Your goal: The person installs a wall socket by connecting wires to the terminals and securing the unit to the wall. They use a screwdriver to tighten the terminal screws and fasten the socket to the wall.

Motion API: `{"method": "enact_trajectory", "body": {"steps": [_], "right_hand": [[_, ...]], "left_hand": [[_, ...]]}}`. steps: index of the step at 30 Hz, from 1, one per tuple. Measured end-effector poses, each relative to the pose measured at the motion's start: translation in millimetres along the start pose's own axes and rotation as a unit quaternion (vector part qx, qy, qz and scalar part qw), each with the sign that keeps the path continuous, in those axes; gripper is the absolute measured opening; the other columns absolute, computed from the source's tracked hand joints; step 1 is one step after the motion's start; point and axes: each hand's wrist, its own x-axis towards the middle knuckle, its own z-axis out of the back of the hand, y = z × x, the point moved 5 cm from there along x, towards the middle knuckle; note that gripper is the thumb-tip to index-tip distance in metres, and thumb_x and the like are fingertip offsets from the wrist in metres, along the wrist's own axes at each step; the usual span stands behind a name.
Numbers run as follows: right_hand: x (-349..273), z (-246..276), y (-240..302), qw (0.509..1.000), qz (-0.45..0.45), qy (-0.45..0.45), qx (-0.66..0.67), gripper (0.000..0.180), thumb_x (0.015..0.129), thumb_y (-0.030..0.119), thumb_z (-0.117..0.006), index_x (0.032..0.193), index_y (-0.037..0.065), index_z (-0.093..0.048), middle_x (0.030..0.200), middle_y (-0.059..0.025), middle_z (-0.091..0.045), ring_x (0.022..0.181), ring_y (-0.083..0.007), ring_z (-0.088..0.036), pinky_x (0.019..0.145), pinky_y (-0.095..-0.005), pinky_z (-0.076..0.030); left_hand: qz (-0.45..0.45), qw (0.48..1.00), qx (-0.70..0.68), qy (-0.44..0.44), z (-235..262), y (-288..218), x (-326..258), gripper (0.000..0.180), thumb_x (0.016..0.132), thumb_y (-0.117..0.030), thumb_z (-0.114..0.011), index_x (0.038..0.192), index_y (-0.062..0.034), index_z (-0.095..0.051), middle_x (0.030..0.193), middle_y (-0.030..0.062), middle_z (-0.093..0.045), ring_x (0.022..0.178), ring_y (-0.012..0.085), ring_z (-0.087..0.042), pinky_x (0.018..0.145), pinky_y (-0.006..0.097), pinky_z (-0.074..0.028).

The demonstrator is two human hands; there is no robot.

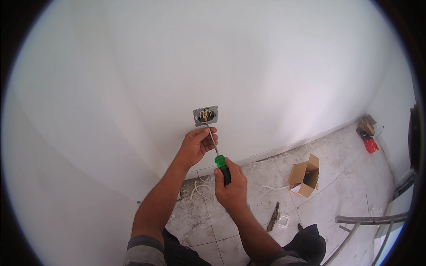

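A wall socket [198, 117] without its cover sits in the white wall, its grey metal frame and brass inner parts showing. The tip of a screwdriver [213, 138] reaches the middle of the socket. My right hand [233, 186] is wrapped round the green and black handle. Just below the socket, my left hand [197, 144] has its thumb and fingers closed about the upper shaft, steadying it near the tip.
On the dusty tiled floor stands an open cardboard box [298, 172]. Nearer lie a dark narrow tool [274, 217] and a white square frame [283, 221]. Cable scraps [198, 189] lie by the wall. A metal ladder [370, 220] is at the lower right, a red bag [371, 145] in the far corner.
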Motion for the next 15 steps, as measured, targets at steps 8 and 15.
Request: {"method": "enact_trajectory", "body": {"steps": [8,15], "right_hand": [[-13.4,-15.2,-26.7,0.683,-0.482,0.031,0.548,0.031,0.102,0.018,-0.061,0.126,-0.001,-0.054,0.092,-0.0136,-0.066,0.055,-0.0107,-0.054,0.039,-0.0203,-0.034],[-10.8,-4.8,-36.5,0.914,-0.244,0.037,0.323,0.035,0.101,0.017,-0.065,0.127,-0.004,-0.056,0.09,-0.0093,-0.066,0.056,-0.0072,-0.054,0.044,-0.0214,-0.039]], "left_hand": [[-0.027,0.998,0.043,-0.049,2.3,-1.1,-0.5,0.026,0.103,-0.022,-0.061,0.111,0.0009,-0.069,0.092,0.0092,-0.072,0.081,0.0173,-0.07,0.073,0.032,-0.057],[-0.031,0.992,0.119,-0.01,-22.6,-29.0,-12.1,0.025,0.104,-0.02,-0.059,0.117,0.0002,-0.067,0.092,0.0094,-0.073,0.081,0.0171,-0.071,0.072,0.03,-0.058]]}}
